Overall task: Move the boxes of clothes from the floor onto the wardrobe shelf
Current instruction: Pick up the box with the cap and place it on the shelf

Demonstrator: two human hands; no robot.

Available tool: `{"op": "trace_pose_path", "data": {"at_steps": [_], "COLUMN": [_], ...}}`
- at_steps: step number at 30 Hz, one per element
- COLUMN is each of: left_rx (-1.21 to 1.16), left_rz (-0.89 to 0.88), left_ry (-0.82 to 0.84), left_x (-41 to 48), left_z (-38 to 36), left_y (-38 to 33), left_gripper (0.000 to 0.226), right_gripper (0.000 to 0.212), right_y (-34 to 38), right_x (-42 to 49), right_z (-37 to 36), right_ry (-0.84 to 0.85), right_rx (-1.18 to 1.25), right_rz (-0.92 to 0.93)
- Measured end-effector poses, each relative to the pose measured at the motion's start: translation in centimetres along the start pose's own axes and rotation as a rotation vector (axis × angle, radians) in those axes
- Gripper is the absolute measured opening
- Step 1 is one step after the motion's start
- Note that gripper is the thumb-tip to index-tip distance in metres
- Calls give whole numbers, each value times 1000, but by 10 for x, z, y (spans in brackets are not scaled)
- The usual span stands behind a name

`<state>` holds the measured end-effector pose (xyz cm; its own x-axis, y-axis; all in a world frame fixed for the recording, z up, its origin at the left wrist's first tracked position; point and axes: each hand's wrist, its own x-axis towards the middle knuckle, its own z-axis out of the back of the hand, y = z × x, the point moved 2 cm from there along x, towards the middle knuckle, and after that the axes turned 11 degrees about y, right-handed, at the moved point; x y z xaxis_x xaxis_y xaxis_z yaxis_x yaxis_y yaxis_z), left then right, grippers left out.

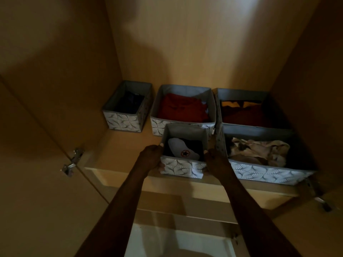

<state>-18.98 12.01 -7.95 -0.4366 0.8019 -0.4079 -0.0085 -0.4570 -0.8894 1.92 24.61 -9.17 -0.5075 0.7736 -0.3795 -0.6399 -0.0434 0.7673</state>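
1. Wood-coloured wardrobe walls are seen in dim light, closing in the wardrobe shelf on three sides. An open door with a metal hinge is seen at the left, and a second hinge near the shelf's right front corner.
2. A small box of grey fabric with a leaf print is held at the shelf's front edge, near the middle. Whether its base rests on the shelf cannot be told.
3. The box's left side is gripped by the left hand: the thumb is hooked over the rim and the fingers are curled onto the front lower corner.
4. The right side is gripped by the right hand with the thumb over the rim; its other fingers are hidden behind the box.
5. A grey item with a round star badge is seen inside the small box, on dark cloth.
6. Along the shelf's back edge three matching boxes are set:
   - the back-left box, holding dark clothes, in the left corner;
   - the middle box, holding red clothes, just behind the small box;
   - the back-right box, holding dark red and yellow clothes.
7. A front-right box, holding pale crumpled clothes, stands at the front edge, just beside the small box.
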Motion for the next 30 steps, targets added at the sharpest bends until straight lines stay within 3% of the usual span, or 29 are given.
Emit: {"op": "trace_pose_path", "data": {"at_steps": [8, 12, 15, 20, 30], "left_rx": [-233, -245, -239, -287, -197], "left_rz": [-25, -86, -83, -64, -58], "left_ry": [-68, -83, -124, -83, 19], "left_x": [-2, -21, -37, -75, -175], "left_z": [-9, -15, -21, -45, -96], "left_y": [0, 4, 13, 37, 85], "left_gripper": [32, 17, 22, 14, 16], "right_gripper": [26, 34, 44, 38, 32], "right_y": [9, -11, -5, -25, -67], "right_x": [-5, -7, -42, -80, -174], "right_z": [-2, -5, -4, -13, -40], "right_ry": [-69, -13, 10, 126, 213], "right_rx": [19, 49, 80, 252, -71], "right_rz": [16, 4, 28, 33, 218]}}
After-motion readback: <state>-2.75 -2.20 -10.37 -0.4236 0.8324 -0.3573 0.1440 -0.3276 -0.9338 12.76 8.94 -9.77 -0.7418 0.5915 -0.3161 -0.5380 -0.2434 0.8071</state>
